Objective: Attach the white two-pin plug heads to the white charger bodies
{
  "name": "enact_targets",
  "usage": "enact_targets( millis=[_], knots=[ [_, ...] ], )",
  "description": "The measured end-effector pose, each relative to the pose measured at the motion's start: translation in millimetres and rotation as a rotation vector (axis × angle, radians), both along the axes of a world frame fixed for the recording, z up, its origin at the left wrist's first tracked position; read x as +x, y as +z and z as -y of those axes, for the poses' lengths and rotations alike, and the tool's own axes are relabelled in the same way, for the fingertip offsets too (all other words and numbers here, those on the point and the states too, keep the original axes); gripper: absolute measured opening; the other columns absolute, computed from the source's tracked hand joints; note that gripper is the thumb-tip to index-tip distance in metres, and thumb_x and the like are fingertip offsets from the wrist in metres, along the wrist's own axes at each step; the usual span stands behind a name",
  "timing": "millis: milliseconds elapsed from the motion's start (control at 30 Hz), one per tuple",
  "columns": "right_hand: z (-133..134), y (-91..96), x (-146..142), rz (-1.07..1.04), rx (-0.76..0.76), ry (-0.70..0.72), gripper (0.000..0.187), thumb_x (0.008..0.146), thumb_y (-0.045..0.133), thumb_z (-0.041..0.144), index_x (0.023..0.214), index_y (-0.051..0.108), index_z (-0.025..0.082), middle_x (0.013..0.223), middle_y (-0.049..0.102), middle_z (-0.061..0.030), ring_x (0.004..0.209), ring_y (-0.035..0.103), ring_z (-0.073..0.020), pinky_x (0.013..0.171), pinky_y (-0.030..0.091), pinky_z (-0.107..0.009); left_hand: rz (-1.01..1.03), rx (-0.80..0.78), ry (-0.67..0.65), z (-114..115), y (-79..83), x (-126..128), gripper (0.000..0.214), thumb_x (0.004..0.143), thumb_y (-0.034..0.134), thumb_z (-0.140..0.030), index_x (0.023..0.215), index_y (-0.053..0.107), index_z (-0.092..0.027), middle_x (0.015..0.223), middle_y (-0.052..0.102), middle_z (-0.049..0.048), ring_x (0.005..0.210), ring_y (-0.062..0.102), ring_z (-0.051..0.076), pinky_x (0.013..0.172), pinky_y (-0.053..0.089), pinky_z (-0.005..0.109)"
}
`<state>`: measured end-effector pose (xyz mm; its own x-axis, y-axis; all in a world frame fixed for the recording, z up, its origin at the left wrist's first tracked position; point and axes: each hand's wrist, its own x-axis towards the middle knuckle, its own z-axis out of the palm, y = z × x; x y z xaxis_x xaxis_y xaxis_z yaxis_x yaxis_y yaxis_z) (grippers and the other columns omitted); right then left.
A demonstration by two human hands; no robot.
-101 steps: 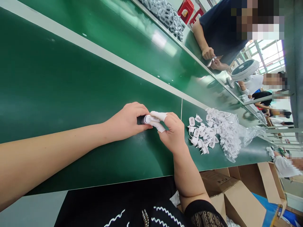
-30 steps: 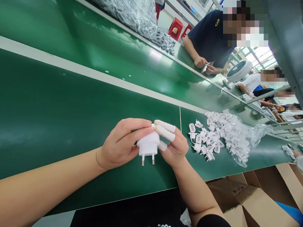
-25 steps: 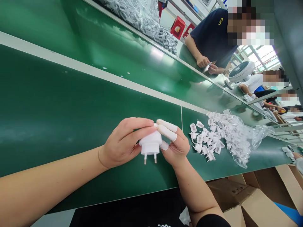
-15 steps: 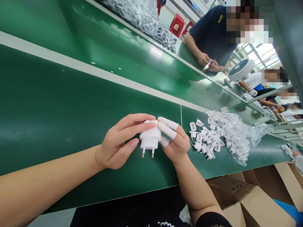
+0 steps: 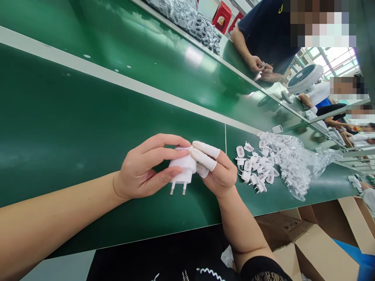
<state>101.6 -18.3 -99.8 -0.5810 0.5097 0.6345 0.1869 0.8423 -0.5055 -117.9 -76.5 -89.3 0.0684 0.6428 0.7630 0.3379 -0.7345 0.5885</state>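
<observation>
A white two-pin plug adapter is held between both my hands above the green bench top, its pins pointing toward me. My left hand grips it from the left with fingers and thumb closed round its body. My right hand, wearing white finger cots on several fingers, pinches it from the right. Just right of my right hand lies a heap of small white plug inserts, spilling from a clear plastic bag.
A pale strip runs along the green conveyor. Across it a person in a dark shirt handles a small part, beside a pile of white parts. A desk fan stands farther right. Open cardboard boxes sit below the bench edge.
Earlier both hands pressed a part down on the bench; since then they lifted the adapter with its pins toward me. In the last second my left thumb closed onto its body.
</observation>
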Motion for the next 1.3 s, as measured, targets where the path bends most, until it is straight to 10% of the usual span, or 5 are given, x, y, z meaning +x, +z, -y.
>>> enact_targets(
  millis=[133, 467, 900, 1100, 1300],
  knots=[
    [-0.7, 9.1, -8.0, -0.148, 0.161, -0.002, 0.069, 0.095, 0.075, 0.009, 0.156, 0.056, 0.037, 0.146, 0.071, -0.0050, 0.118, 0.078, -0.0255, 0.098, 0.071, -0.037, 0.060, -0.053, 0.021, 1.3, -3.5, 2.6, 0.039, 0.114, 0.035, -0.033, 0.131, 0.070, -0.036, 0.127, 0.074, 0.0088, 0.109, 0.074, 0.024, 0.085, 0.064, 0.037],
    [-8.8, 23.9, -2.9, -0.062, 0.197, -0.013, 0.060, 0.098, 0.073, 0.017, 0.153, 0.059, 0.038, 0.138, 0.075, -0.0055, 0.114, 0.079, -0.0239, 0.097, 0.070, -0.037, 0.089, -0.137, -0.130, -5.8, 3.6, -1.4, 0.038, 0.095, 0.061, -0.012, 0.126, 0.074, -0.029, 0.128, 0.073, 0.0093, 0.109, 0.074, 0.025, 0.085, 0.067, 0.036],
    [-26.1, 24.3, 12.9, 0.061, -0.044, -0.004, 0.035, 0.100, 0.073, 0.042, 0.134, 0.075, 0.037, 0.129, 0.078, -0.0048, 0.115, 0.077, -0.0236, 0.102, 0.065, -0.039, -0.008, -0.148, -0.154, -13.3, -8.9, -5.8, 0.052, 0.092, 0.060, -0.011, 0.137, 0.071, -0.033, 0.135, 0.074, 0.0076, 0.120, 0.073, 0.028, 0.103, 0.065, 0.041],
    [-15.8, 25.9, 2.7, -0.059, -0.282, -0.079, 0.026, 0.089, 0.084, 0.042, 0.111, 0.082, 0.029, 0.082, 0.076, 0.0013, 0.070, 0.072, -0.0143, 0.066, 0.066, -0.028, 0.094, -0.171, -0.147, -9.3, -16.0, 4.9, 0.058, 0.093, 0.068, -0.013, 0.149, 0.060, -0.028, 0.132, 0.074, 0.0088, 0.108, 0.076, 0.024, 0.084, 0.070, 0.029],
    [-12.6, 20.0, -0.1, -0.186, -0.643, -0.095, 0.030, 0.079, 0.089, 0.043, 0.101, 0.084, 0.024, 0.086, 0.077, -0.0004, 0.063, 0.067, -0.0127, 0.058, 0.062, -0.028, 0.330, -0.441, -0.297, -6.6, -10.9, 11.0, 0.039, 0.105, 0.067, -0.030, 0.143, 0.067, -0.026, 0.128, 0.078, 0.0118, 0.103, 0.080, 0.026, 0.084, 0.070, 0.033]
  ],
)
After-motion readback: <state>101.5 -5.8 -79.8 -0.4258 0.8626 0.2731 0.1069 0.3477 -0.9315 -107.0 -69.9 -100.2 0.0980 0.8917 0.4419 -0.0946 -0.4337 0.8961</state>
